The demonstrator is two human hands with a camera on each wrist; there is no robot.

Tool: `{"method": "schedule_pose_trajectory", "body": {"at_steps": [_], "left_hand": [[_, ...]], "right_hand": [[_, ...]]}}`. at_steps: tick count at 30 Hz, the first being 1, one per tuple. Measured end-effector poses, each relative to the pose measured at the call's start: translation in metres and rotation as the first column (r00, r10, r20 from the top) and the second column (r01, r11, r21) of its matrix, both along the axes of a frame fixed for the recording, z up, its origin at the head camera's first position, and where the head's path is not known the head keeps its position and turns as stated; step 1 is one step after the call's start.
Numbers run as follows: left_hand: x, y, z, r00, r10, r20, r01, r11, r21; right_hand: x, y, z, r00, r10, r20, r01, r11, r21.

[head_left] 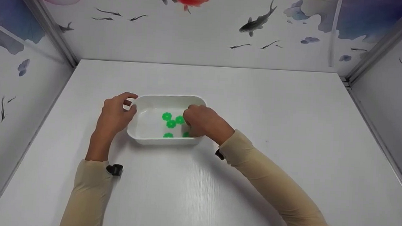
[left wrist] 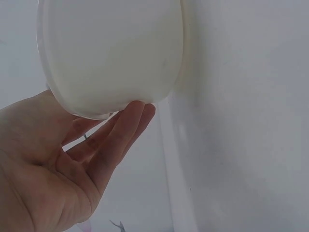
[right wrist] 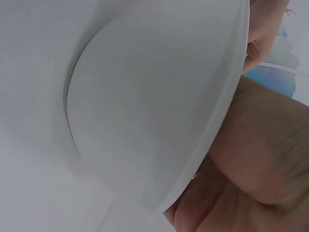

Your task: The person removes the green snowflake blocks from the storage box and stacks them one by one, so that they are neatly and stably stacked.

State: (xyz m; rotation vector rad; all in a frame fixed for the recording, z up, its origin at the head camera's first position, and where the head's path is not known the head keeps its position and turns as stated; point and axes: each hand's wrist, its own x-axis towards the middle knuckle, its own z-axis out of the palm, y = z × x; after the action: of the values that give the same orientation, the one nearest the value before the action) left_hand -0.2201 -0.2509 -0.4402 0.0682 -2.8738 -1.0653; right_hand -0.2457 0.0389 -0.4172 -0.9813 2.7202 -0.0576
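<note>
A white rectangular dish (head_left: 162,142) with rounded corners stands on the table, a little left of its middle. Inside lie several small green flower-shaped pieces (head_left: 167,116), mostly in its middle and right part. My left hand (head_left: 115,114) holds the dish's left end, thumb and fingers spread along the rim; in the left wrist view its fingers (left wrist: 128,128) bend against the outer wall. Over the right end, my right hand (head_left: 202,120) reaches down inside with bent fingers. Its fingertips are hidden, so I cannot tell whether they pinch a green piece.
The white table (head_left: 292,108) extends around the dish on all sides. Printed panels with fish (head_left: 257,22) enclose the back, left and right. Beige sleeves (head_left: 270,180) cover both forearms, with a small black wrist device (head_left: 115,170) by the left cuff.
</note>
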Motion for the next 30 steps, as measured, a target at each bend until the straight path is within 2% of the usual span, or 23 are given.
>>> {"method": "schedule_pose_trajectory", "body": {"at_steps": [7, 14, 30], "left_hand": [[-0.0007, 0.002, -0.001, 1.0, 0.006, 0.0, -0.006, 1.0, -0.004], [0.0003, 0.0014, 0.0013, 1.0, 0.0, 0.001, 0.0, 1.0, -0.003], [0.0012, 0.001, 0.0017, 1.0, -0.009, -0.007, 0.009, 1.0, 0.002]], "right_hand": [[0.0005, 0.0038, 0.0004, 0.999, 0.015, 0.044, -0.012, 0.997, -0.078], [-0.0026, 0.0058, 0.0028, 0.997, 0.001, 0.082, 0.008, 0.994, -0.106], [-0.0044, 0.0091, -0.0029, 0.997, 0.018, 0.081, -0.005, 0.988, -0.153]]}}
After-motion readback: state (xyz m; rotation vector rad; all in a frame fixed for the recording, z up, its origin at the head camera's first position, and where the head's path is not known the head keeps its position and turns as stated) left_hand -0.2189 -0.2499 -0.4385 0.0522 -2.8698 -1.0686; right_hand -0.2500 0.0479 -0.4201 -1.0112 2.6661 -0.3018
